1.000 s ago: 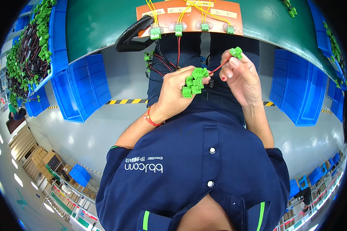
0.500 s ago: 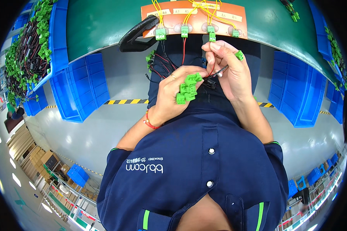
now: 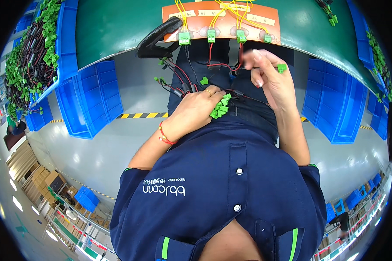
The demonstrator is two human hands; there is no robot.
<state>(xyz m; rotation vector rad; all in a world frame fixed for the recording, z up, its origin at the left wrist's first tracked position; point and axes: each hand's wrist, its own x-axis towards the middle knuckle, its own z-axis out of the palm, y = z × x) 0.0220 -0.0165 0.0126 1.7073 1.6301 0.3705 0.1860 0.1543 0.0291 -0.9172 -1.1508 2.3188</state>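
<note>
My left hand [image 3: 196, 106] rests low over my lap, its fingers closed around a bunch of green connectors [image 3: 221, 107] with dark leads. My right hand [image 3: 274, 80] is raised just below the test board's right half. A single green connector [image 3: 282, 68] pokes out beside its knuckles, apparently held between the fingers; the index fingertip is smeared by motion. On the orange board [image 3: 200, 31], several green sockets stand in a row along the near edge. A red wire [image 3: 225, 65] loops between the second socket [image 3: 211, 35] and the third socket [image 3: 241, 36].
Black-and-red cables with green connectors [image 3: 204, 80] lie over my lap. A black handle-like piece [image 3: 154, 43] juts from the green table [image 3: 117, 30] beside the board. Blue bins [image 3: 89, 100] flank me, and a heap of wired connectors [image 3: 35, 56] fills one at left.
My right hand has drawn back from the third socket toward the right, leaving a red wire plugged there. The left hand has lowered onto my lap with its bunch of connectors.
</note>
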